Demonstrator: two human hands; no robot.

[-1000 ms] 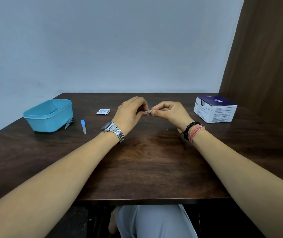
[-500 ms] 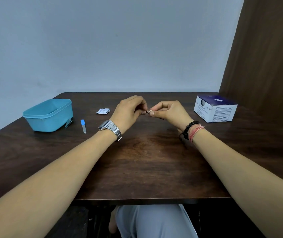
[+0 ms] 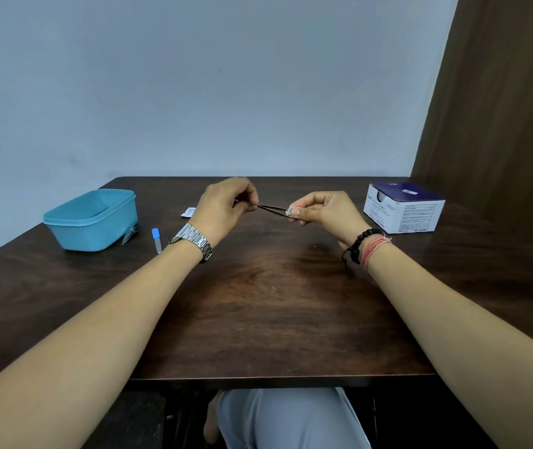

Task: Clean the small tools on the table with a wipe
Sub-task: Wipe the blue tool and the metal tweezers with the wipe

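Observation:
My left hand [image 3: 226, 202] pinches one end of thin dark tweezers [image 3: 271, 209] above the middle of the table. My right hand [image 3: 323, 210] pinches a small white wipe [image 3: 289, 212] around the tweezers' other end. The tweezers stretch level between both hands. On the table at the left lie a nail clipper [image 3: 129, 235] against the blue tub and a small tool with a blue cap [image 3: 156, 240].
A light blue plastic tub [image 3: 92, 220] stands at the left. A torn white wipe packet [image 3: 188, 211] lies behind my left hand. A white and purple box of wipes [image 3: 402, 207] sits at the right. The dark wooden table [image 3: 258, 303] ends at a near edge.
My hands have moved apart: the left went left and up, the right slid right along the tweezers with the wipe, so more of the tweezers shows.

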